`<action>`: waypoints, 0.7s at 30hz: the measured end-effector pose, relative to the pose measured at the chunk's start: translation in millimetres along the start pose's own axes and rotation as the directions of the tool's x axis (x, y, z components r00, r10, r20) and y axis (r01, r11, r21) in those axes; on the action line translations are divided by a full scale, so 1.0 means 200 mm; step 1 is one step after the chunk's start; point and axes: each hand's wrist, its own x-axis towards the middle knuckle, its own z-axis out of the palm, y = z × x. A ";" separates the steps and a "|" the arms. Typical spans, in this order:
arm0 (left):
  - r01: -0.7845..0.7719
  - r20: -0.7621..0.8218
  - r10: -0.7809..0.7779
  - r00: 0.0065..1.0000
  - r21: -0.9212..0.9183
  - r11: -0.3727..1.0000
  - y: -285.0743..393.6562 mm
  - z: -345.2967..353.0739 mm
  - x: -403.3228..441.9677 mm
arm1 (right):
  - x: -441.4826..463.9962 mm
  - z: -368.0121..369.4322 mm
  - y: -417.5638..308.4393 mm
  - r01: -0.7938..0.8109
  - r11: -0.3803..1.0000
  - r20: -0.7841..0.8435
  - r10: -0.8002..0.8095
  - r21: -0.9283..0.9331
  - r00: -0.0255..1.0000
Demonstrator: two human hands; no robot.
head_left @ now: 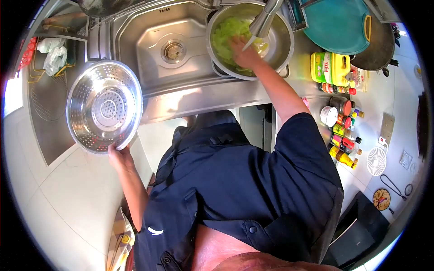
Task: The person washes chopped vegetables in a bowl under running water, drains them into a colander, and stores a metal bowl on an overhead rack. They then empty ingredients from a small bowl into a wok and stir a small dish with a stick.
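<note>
My left hand (120, 156) grips the rim of a steel colander (108, 142), which is tilted so its perforated inside faces me, left of the sink's front edge. My right hand (245, 55) reaches into a large steel bowl (282, 56), fingers stretched out among pale green leafy vegetables (224, 38). The fingertips are partly hidden by the leaves. Over the bowl hangs the faucet (263, 22), with a thin pale streak below its mouth that looks like running water. The bowl sits over the right part of the sink.
Left of the bowl is the steel sink basin (151, 58) with its drain (173, 51). On the right counter stand a yellow oil jug (330, 68), several sauce bottles (343, 143), a white fan (376, 161) and a teal cutting board (337, 27). A wire rack (47, 92) is at left.
</note>
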 end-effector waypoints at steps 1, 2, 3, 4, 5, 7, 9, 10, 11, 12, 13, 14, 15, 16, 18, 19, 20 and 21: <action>0.002 0.000 -0.002 1.000 0.039 0.999 -0.02 -0.03 0.02 | -0.02 -0.01 0.01 0.001 1.000 0.002 -0.001 -0.001 1.000; 0.004 0.000 -0.004 1.000 0.077 0.997 -0.04 -0.05 0.05 | -0.04 -0.02 0.01 0.080 0.996 0.021 -0.079 -0.042 0.997; 0.004 0.028 -0.002 1.000 -0.068 0.998 -0.14 -0.16 0.16 | -0.06 -0.06 -0.01 0.159 0.984 0.041 -0.156 -0.083 0.987; 0.023 0.016 -0.022 1.000 -0.087 0.996 -0.13 -0.15 0.17 | -0.04 -0.06 0.01 0.157 0.984 0.038 -0.154 -0.087 0.987; 0.041 0.003 -0.041 0.999 -0.106 0.994 -0.13 -0.15 0.18 | -0.02 -0.07 0.03 0.065 0.997 0.061 -0.063 -0.031 0.996; 0.143 0.074 -0.125 0.989 -0.341 0.929 -0.13 -0.15 0.22 | -0.03 -0.16 0.04 -0.038 0.999 0.094 0.037 0.017 0.995; 0.253 0.144 -0.208 0.968 -0.531 0.809 -0.13 -0.17 0.26 | -0.04 -0.33 0.02 -0.348 0.898 0.265 0.417 -0.270 0.869; 0.259 0.144 -0.215 0.966 -0.531 0.807 -0.14 -0.18 0.27 | -0.08 -0.29 0.08 -0.346 0.897 0.271 0.418 -0.275 0.867; 0.262 0.158 -0.210 0.965 -0.525 0.810 -0.14 -0.18 0.28 | -0.12 -0.23 0.19 -0.381 0.888 0.243 0.441 -0.257 0.864; 0.264 0.173 -0.203 0.964 -0.520 0.812 -0.15 -0.19 0.30 | -0.14 -0.14 0.28 -0.415 0.878 0.213 0.464 -0.237 0.860; 0.270 0.192 -0.197 0.961 -0.524 0.808 -0.16 -0.20 0.32 | -0.17 -0.01 0.34 -0.413 0.878 0.214 0.463 -0.240 0.860; 0.272 0.192 -0.199 0.961 -0.525 0.807 -0.15 -0.19 0.31 | -0.19 0.14 0.38 -0.227 0.894 0.242 0.336 -0.387 0.910; 0.249 0.189 -0.176 0.966 -0.504 0.827 -0.12 -0.17 0.29 | -0.19 0.13 0.36 -0.127 0.882 0.268 0.272 -0.455 0.924; 0.227 0.188 -0.154 0.970 -0.481 0.847 -0.10 -0.15 0.28 | -0.19 0.13 0.34 -0.027 0.856 0.293 0.206 -0.516 0.934; 0.227 0.158 -0.171 0.973 -0.483 0.846 -0.11 -0.15 0.32 | -0.19 0.06 0.22 -0.086 0.983 0.222 0.048 0.163 0.974; 0.234 0.179 -0.166 0.970 -0.487 0.842 -0.12 -0.17 0.35 | -0.18 -0.14 0.08 -0.125 0.989 0.284 0.097 0.079 0.954; 0.241 0.200 -0.161 0.967 -0.492 0.837 -0.14 -0.19 0.39 | -0.16 -0.28 0.01 -0.124 0.989 0.289 0.096 0.079 0.952; 0.262 0.217 -0.177 0.960 -0.471 0.843 -0.14 -0.21 0.41 | -0.14 -0.38 -0.04 -0.241 0.970 0.388 0.223 -0.002 0.894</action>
